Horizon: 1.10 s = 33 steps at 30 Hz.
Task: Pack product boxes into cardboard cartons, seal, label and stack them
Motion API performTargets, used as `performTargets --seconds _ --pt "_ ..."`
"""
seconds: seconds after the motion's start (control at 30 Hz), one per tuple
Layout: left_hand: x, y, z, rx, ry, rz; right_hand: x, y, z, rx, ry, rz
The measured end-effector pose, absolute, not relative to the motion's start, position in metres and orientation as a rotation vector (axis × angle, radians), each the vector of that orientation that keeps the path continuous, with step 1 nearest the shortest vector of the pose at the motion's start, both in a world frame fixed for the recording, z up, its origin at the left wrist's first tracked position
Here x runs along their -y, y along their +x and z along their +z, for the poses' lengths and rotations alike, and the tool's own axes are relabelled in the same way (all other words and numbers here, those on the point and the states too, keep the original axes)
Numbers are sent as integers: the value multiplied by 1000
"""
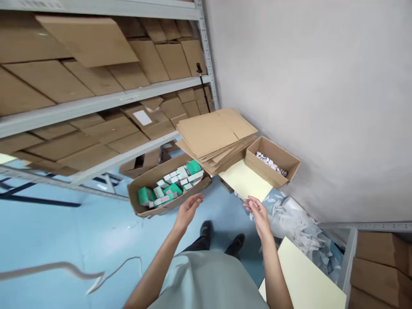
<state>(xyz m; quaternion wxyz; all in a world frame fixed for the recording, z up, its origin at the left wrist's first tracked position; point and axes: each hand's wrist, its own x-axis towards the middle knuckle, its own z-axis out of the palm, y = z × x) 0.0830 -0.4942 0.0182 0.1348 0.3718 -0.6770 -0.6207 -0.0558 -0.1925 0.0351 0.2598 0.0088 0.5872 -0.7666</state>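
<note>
Open cardboard carton point(152, 177) – long axis eight-to-two o'clock – lies at ten o'clock from the left hand point(189, 209), whose grip is half open, unladen. Inside: rectangular green-and-white boxes point(173, 189). Right hand point(258, 213): fingertips near-closed at a thin item point(246, 201); hold indeterminable.

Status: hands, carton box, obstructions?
Left hand empty, near open box of green-and-white cartons. Right hand by pale yellow sheet, grip unclear. No obstruction visible between hands.
</note>
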Motion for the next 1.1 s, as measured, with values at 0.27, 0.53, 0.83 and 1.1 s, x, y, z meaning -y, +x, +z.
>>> performTargets --seconds 0.27,0.53,0.83,1.1 --pt "538 141 18 1784 1197 -1798 264 -1 26 -1525 -23 -1883" --pt "616 214 -4 1530 1262 -1829 388 42 30 -1575 -189 -1727" --pt "705 294 -27 1357 1261 -1932 533 89 22 -1612 -293 -1574" --pt "764 322 -56 1123 1374 -1897 617 101 -2 -1626 -239 -1381"
